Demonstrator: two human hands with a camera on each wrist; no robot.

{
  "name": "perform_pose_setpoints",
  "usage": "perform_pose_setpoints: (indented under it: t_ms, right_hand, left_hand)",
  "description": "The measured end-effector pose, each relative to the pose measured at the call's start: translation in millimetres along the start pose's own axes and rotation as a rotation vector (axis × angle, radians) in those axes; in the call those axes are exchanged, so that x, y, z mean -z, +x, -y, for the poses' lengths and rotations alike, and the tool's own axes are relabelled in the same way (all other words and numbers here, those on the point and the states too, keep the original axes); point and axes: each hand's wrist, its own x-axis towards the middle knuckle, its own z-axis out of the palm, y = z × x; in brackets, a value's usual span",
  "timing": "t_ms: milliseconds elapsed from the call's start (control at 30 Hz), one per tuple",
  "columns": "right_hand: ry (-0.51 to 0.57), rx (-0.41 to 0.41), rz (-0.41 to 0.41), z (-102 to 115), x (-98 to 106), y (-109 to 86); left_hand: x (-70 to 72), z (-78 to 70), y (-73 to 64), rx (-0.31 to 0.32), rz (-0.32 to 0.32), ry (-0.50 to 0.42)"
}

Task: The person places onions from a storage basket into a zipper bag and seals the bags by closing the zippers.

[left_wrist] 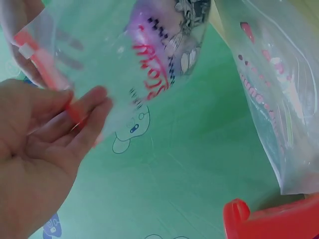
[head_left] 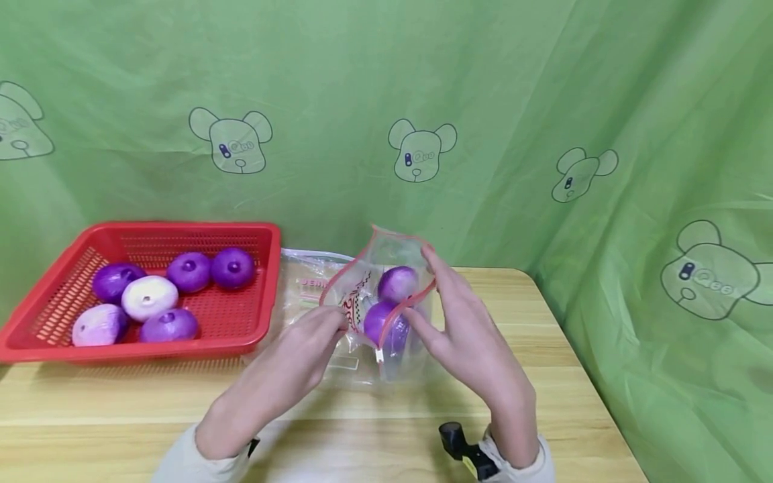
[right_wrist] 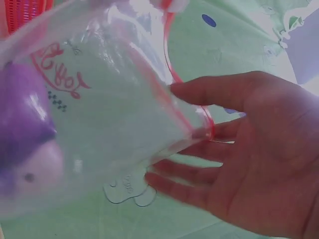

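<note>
A clear zip bag with a red zip edge and red print stands with its mouth spread. Purple onions lie inside it, partly hidden by the near wall. My left hand pinches the bag's red edge on the left, close to the white slider. On the other side, my right hand touches the rim with its thumb and fingers spread apart around the bag's corner. The right wrist view shows those fingers nearly straight behind the plastic.
A red plastic basket at the left holds several purple and whitish onions. Another clear bag with pink print lies flat between it and the held bag. Green printed cloth hangs behind and right of the wooden table.
</note>
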Motion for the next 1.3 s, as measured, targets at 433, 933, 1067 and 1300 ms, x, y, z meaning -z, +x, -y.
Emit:
perform_pose_setpoints:
  t_ms: [433,933,1067,1300]
  right_hand:
    - [-0.053,0.07,-0.2,-1.4,4.8,-0.4]
    - [-0.061,0.062,-0.043,-2.4,3.7,2.8]
    - [-0.058,0.051,-0.032,-3.5,3.8,2.3]
    - [-0.071,0.038,-0.001,-4.2,1.9,0.8]
  left_hand:
    - [-3.7,0.4,0.4,-0.011,0.052,-0.048]
    - [18.8,5.4,2.6,-0.018,-0.01,0.046]
    - [24.8,9.3,2.7,0.01,-0.028,0.044]
    - [27.5,35.5,-13.3,0.121,-0.086,0.107]
